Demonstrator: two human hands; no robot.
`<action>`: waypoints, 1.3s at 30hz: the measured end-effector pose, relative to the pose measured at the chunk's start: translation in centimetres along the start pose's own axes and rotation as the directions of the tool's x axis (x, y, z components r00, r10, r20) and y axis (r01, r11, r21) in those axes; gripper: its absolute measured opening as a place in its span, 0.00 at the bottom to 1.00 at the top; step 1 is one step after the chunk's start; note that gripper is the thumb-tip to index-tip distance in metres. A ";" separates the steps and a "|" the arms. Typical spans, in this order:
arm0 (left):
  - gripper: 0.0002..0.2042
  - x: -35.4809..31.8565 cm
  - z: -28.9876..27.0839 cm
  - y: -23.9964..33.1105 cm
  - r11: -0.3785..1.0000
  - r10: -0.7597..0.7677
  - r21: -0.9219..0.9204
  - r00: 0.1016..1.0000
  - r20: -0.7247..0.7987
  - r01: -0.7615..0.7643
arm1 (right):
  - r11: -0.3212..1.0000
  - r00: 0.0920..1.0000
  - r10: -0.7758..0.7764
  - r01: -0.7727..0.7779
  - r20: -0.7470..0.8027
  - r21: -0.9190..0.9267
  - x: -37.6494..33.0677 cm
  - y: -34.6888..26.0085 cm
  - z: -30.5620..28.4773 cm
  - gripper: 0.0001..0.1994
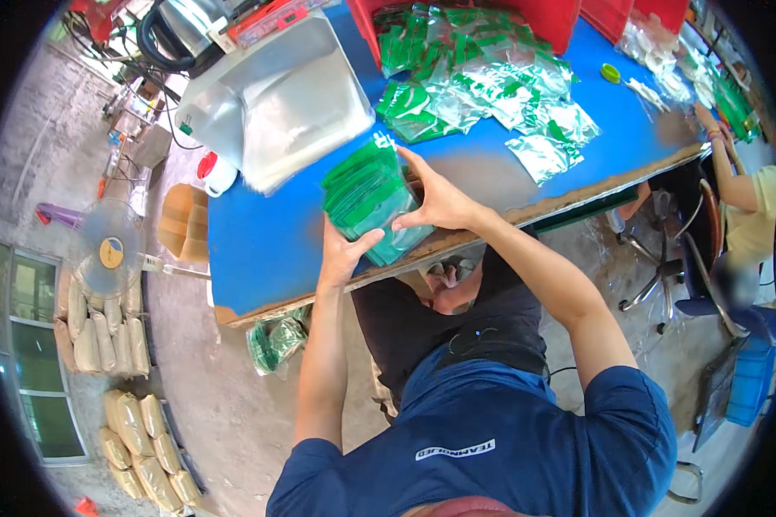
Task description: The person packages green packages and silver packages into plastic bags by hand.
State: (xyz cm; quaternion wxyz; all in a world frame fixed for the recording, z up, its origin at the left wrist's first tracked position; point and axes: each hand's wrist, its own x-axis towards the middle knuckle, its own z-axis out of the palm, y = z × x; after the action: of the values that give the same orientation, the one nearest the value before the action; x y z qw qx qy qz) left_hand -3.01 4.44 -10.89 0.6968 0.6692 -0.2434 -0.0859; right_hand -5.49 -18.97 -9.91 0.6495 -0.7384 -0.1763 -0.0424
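Observation:
Both my hands grip a thick stack of green plastic packets (362,191) over the front part of the blue table (259,258). My left hand (345,252) is closed round its near left edge, with the thumb on top. My right hand (444,198) clasps the right side, thumb on the front and fingers behind, partly hidden. Beyond the stack lies a sheaf of clear plastic bags (302,116). To the far right of my hands spreads a loose heap of green and clear packets (483,82), several sliding toward the table's middle.
A red bin (562,24) stands behind the heap. At far left are a metal kettle (188,33) and a white bottle with a red cap (220,177). A fan (112,250) stands left of the table. Another person's arm (733,181) reaches in at right.

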 end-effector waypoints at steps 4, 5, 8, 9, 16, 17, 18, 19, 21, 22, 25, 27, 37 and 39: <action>0.35 -0.6 1.6 -0.4 0.999 0.021 -0.028 0.996 -0.082 -0.023 | 0.999 0.998 -0.037 0.036 -0.052 -0.021 -1.5 0.3 0.5 0.63; 0.34 -0.7 1.7 -0.8 0.999 -0.018 -0.033 0.998 -0.066 0.016 | 0.999 0.998 -0.039 0.038 -0.058 -0.019 -1.5 0.9 0.7 0.63; 0.32 -0.3 2.8 -1.0 0.999 0.017 -0.033 0.989 -0.147 -0.022 | 0.996 0.986 -0.078 0.070 -0.149 -0.060 -0.9 0.6 1.9 0.60; 0.31 0.1 3.2 -0.8 0.997 0.049 -0.053 0.972 -0.231 -0.063 | 0.983 0.988 -0.082 0.059 -0.129 -0.175 -0.4 0.2 2.1 0.59; 0.34 2.0 -0.4 1.1 0.986 0.125 -0.094 0.982 -0.144 -0.140 | 0.870 0.938 -0.341 0.290 -0.061 -0.400 2.2 -1.9 1.9 0.64; 0.37 2.4 -0.1 0.9 0.988 0.134 -0.064 0.986 -0.097 -0.140 | 0.933 0.977 -0.203 0.176 -0.058 -0.313 1.9 -0.7 1.1 0.65; 0.43 2.3 -0.2 -1.0 0.991 0.120 -0.036 0.981 -0.150 -0.126 | 0.957 0.996 -0.075 0.059 -0.043 -0.284 1.2 1.6 1.1 0.67; 0.46 1.7 0.3 -1.3 0.990 0.105 -0.084 0.987 -0.122 -0.116 | 0.957 0.999 -0.014 0.003 -0.037 -0.291 0.8 1.6 1.7 0.67; 0.47 1.7 0.1 -1.6 0.990 0.045 -0.133 0.997 -0.067 -0.054 | 0.959 0.997 -0.034 0.012 -0.072 -0.282 0.8 1.9 2.8 0.65; 0.47 1.3 0.0 -1.5 0.990 0.036 -0.132 0.997 -0.075 -0.046 | 0.961 0.998 -0.026 0.007 -0.065 -0.275 0.6 1.4 2.9 0.65; 0.49 1.5 -0.1 -1.3 0.983 0.069 -0.157 0.987 -0.145 -0.092 | 0.923 0.980 -0.183 0.144 -0.078 -0.357 0.3 0.8 2.9 0.58; 0.49 2.0 0.6 -1.5 0.980 0.062 -0.187 0.995 -0.076 -0.076 | 0.928 0.973 -0.212 0.169 -0.096 -0.332 -0.2 1.6 2.6 0.52; 0.45 0.3 5.2 -1.0 0.772 -0.029 -0.625 0.975 -0.222 -0.119 | 0.943 0.840 0.107 0.084 -0.532 0.323 2.2 0.9 3.4 0.38; 0.39 0.0 5.3 -0.5 0.728 -0.096 -0.681 0.971 -0.220 -0.082 | 0.902 0.885 0.136 0.076 -0.445 0.426 1.5 -1.2 4.6 0.37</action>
State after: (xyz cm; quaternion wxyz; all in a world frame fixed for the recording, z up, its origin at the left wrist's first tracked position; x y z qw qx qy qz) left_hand -5.28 -0.30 -11.42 0.9181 0.3710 -0.1056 -0.0906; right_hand -5.26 -14.04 -9.08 0.8202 -0.5469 -0.0090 -0.1676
